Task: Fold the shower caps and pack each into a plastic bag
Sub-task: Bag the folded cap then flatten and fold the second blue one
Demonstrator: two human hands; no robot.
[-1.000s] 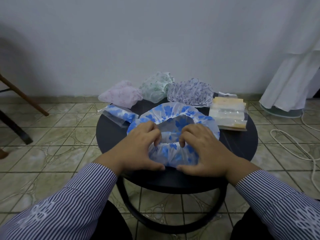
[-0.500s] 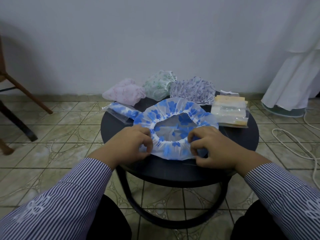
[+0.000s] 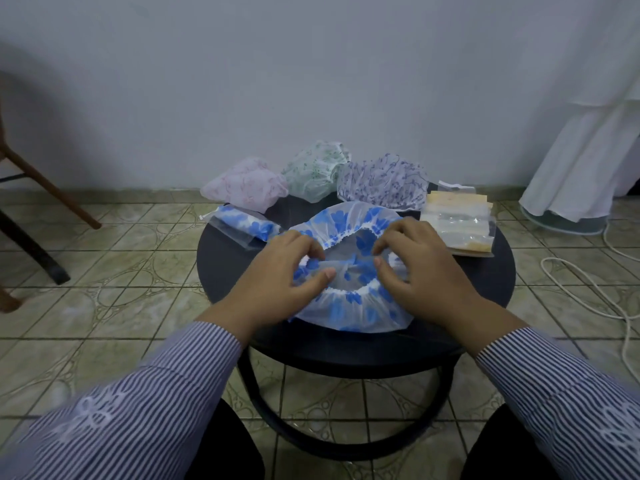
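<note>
both hands have slid up and inward since half a second ago: they were pinching the near rim of the blue flowered shower cap (image 3: pixel 349 308), and now they sit over its opening in the middle of the frame. the cap itself has stayed put at the centre of the round dark worktop (image 3: pixel 485 282).

left hand (image 3: pixel 277 271) has its fingers (image 3: pixel 320 274) curled and partly apart, tips pressing the gathered elastic on the left side. right hand (image 3: pixel 420 263) mirrors it, fingers (image 3: pixel 379 261) bent and resting on the right side of the rim. neither looks clamped shut, more like pinning and bunching the plastic. my guess is they're pulling the two sides toward each other so the cap folds in half, opening up so the elastic is easy to grab.

count time:
- one blue cap being worked on
- three loose caps lined up at the far edge of the worktop: pink cap (image 3: pixel 246 188), green cap (image 3: pixel 315 169), purple cap (image 3: pixel 381 183), probably queued up
- one packed bag (image 3: pixel 242 225) upper left of the hands, holding a folded blue-patterned cap, parked out of the way as done
- a stack of empty plastic bags (image 3: pixel 457 223) to the right, within easy reach; can't count the bags in it

so one is packed and four are left, as far as i can judge.
</note>
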